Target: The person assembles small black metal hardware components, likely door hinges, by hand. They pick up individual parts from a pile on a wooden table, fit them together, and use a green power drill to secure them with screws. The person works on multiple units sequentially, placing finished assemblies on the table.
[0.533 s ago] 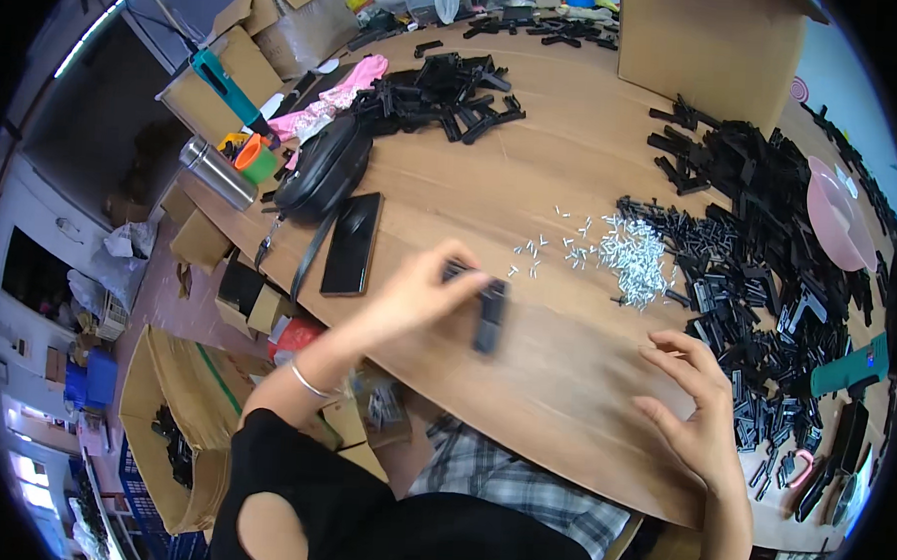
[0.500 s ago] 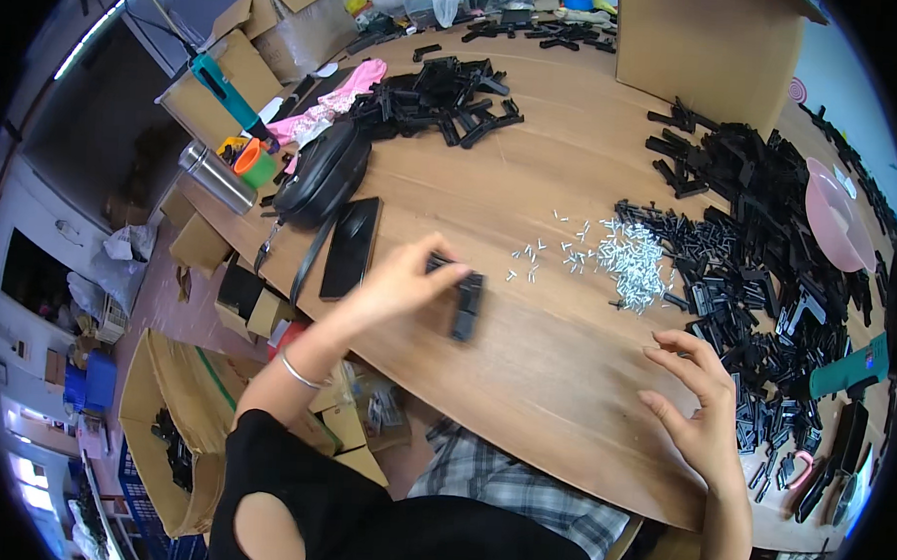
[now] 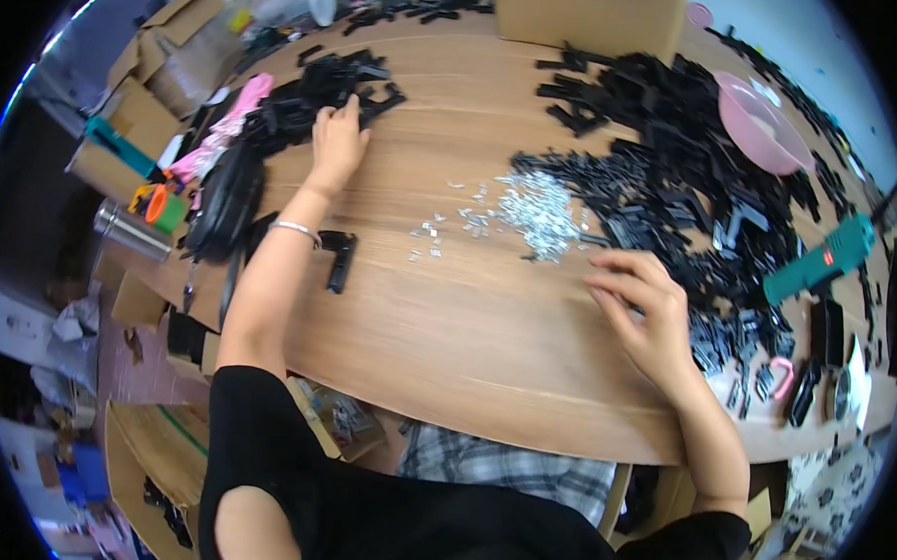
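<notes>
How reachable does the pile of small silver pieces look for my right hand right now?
Probably yes: your right hand is close to the silver pile, and nothing tall seems to stand between them; just a small black part lies by the pile's edge.

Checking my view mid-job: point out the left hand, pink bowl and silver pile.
Left hand (image 3: pixel 339 148): head view, back of hand.
Pink bowl (image 3: pixel 750 135): head view, side wall.
Silver pile (image 3: pixel 538 212): head view, heap's middle.

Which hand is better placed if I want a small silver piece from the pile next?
Likely the right hand: its fingertips are close to the silver pile, while the left hand is farther off, at the black pile on the far left.
</notes>
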A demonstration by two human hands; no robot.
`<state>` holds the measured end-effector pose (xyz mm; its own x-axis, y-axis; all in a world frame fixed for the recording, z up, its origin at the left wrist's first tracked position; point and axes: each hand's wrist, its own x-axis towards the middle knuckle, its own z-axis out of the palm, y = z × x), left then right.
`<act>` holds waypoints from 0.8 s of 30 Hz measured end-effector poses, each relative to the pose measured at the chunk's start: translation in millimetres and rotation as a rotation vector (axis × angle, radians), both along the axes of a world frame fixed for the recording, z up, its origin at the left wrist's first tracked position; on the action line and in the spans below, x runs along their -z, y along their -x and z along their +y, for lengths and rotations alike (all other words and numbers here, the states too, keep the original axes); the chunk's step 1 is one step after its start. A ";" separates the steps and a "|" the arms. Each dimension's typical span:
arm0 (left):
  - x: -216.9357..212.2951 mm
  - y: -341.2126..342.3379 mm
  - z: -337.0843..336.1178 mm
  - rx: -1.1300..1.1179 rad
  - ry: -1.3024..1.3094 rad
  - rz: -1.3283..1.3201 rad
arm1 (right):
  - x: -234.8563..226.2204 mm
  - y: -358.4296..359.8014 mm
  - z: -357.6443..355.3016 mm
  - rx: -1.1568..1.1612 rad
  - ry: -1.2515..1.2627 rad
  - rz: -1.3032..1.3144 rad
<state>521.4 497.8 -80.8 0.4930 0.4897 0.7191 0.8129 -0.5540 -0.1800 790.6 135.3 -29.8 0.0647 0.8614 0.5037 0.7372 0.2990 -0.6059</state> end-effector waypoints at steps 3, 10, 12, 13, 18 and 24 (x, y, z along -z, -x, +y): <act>8.6 -17.5 16.6 -0.196 0.095 0.221 | 5.4 -20.0 5.7 0.122 -0.147 -0.132; -22.4 -19.1 -3.3 0.091 0.442 -0.412 | 16.8 -106.3 8.7 0.559 -0.038 -0.345; -47.4 -35.4 -70.8 0.451 1.231 -1.109 | 23.0 -114.9 10.0 0.537 0.019 -0.377; -53.5 -41.7 -92.1 0.457 1.599 -1.145 | 28.2 -122.0 8.4 0.534 0.062 -0.396; -67.0 -82.4 -245.0 0.704 1.906 -0.899 | 33.6 -130.8 16.4 0.449 0.147 -0.176; -56.2 -115.0 -284.3 0.757 2.210 -0.955 | 2.7 -100.1 7.2 0.312 0.114 0.441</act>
